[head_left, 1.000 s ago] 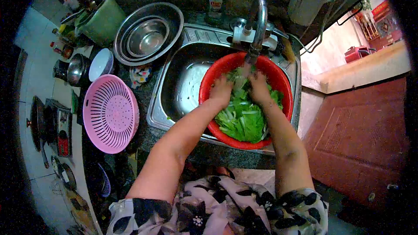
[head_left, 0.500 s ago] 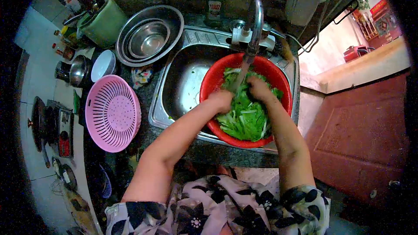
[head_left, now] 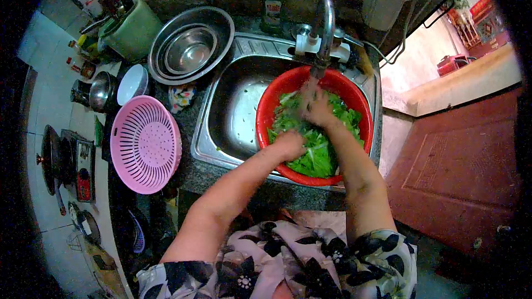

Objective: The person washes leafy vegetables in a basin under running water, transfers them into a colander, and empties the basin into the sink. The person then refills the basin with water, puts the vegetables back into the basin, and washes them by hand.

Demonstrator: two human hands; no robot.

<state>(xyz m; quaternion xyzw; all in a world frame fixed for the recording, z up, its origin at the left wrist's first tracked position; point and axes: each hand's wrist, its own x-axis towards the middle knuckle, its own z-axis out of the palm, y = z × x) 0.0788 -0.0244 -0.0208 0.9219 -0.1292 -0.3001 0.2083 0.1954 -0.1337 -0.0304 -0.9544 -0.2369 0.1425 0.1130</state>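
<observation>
Leafy greens (head_left: 315, 160) with pale stems lie heaped in a red plastic basin (head_left: 266, 119), which rests over the right part of a steel sink (head_left: 219, 116). My left hand (head_left: 289, 145) is curled into the greens at the basin's near left, its fingertips hidden among the leaves. Farther back, my right hand (head_left: 318, 109) is over the greens with its fingers apart, directly below the faucet (head_left: 327, 33). Water runs from the spout onto this hand and the leaves, blurring the fingers a little.
A pink colander (head_left: 145, 144) stands on the counter left of the sink. Behind it are a white bowl (head_left: 132, 84) and nested steel bowls (head_left: 221, 27). A dish soap bottle (head_left: 272, 8) stands behind the sink. A brown door panel (head_left: 449, 171) is at the right.
My left hand has moved nearer to me and slightly right in the greens. My right hand has shifted left, under the running water, and its fingers have spread.
</observation>
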